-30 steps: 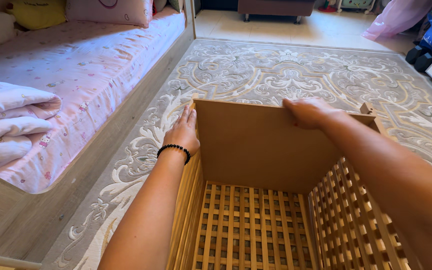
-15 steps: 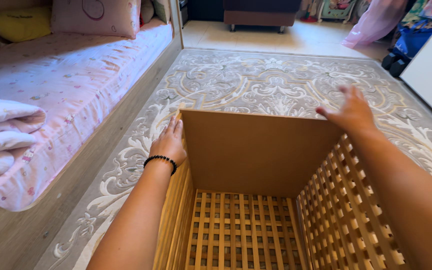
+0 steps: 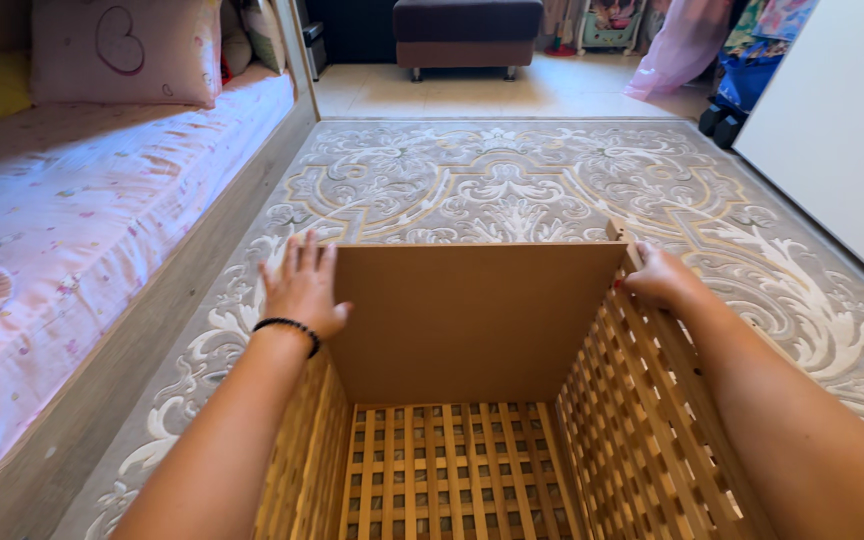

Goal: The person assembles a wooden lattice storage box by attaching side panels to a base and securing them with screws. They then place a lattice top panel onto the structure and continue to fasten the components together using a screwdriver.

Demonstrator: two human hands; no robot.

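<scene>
Head view: wooden lattice crate [image 3: 472, 470] on patterned rug [image 3: 512, 190], slatted floor and sides, plain brown back panel [image 3: 477, 320]. Left hand [image 3: 302, 285] flat, fingers spread, thumb hooked over panel's left edge. Right hand [image 3: 662, 278] closed around crate's right top corner. Bed [image 3: 82, 220] alongside, left.

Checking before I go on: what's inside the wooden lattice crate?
Nothing shows inside the lattice crate: only its slatted bottom and a plain brown panel at the far end. The near part lies outside the frame.
</scene>
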